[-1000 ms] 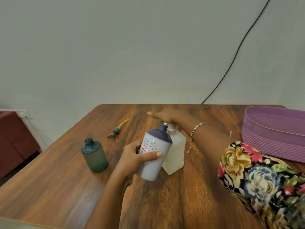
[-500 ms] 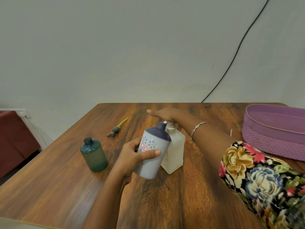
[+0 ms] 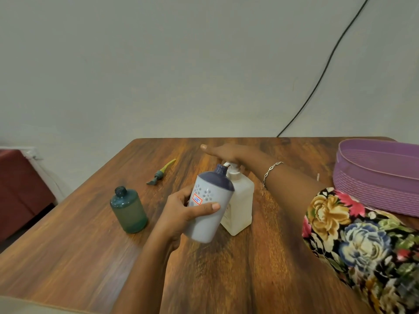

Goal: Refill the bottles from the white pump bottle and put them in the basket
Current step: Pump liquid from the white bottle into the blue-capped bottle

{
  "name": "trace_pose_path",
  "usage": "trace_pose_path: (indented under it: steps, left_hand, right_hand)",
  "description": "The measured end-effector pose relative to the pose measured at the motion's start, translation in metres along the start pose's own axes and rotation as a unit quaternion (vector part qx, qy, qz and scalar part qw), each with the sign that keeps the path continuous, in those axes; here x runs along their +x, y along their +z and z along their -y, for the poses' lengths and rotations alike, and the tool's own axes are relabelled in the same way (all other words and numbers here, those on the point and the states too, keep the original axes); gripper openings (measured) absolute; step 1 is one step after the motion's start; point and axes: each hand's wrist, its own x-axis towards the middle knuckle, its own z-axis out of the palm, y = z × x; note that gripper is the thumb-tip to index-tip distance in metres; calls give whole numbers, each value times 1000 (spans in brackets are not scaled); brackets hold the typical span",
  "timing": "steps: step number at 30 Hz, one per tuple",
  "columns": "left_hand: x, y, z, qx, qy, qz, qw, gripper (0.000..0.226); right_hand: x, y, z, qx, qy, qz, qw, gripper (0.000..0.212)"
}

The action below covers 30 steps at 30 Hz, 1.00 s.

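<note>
Barely shifted from a second ago. Gripping one grey bottle (image 3: 208,225) with left hand (image 3: 179,211) fingers, tilted, neck at spout of one white pump bottle (image 3: 240,200). Pressing pump with right hand (image 3: 224,152), fingers straight. Also on desk (image 3: 226,268): one green bottle (image 3: 129,210), one loose pump (image 3: 159,173), one basket (image 3: 374,182).

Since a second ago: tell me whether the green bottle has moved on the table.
No. The green bottle keeps its place relative to the loose pump head on the table.

a plain home room: wooden bench (image 3: 226,268), bare pale wall (image 3: 181,64) with a black cable (image 3: 326,64), red seat (image 3: 18,189) far left.
</note>
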Motion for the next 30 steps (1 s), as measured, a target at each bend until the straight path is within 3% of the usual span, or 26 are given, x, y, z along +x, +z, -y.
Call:
trace_pose_path:
  steps: [10,18,24,30]
  left_hand:
    - [-4,1,-4,12,-8,8,1000,55]
    - [-2,-1,0,23,-1,4,1000,74]
    - [-3,-2,-2,31,-3,4,1000,66]
    - [-4,-1,1,10,6,0,1000,66]
  right_hand:
    - [-2,-5,-2,84,17,33,996,87]
    - [-1,5,-3,23,6,0,1000,75]
    - [-1,-1,-2,80,8,13,997,82]
    - [-5,0,-2,41,-4,-13,999,80]
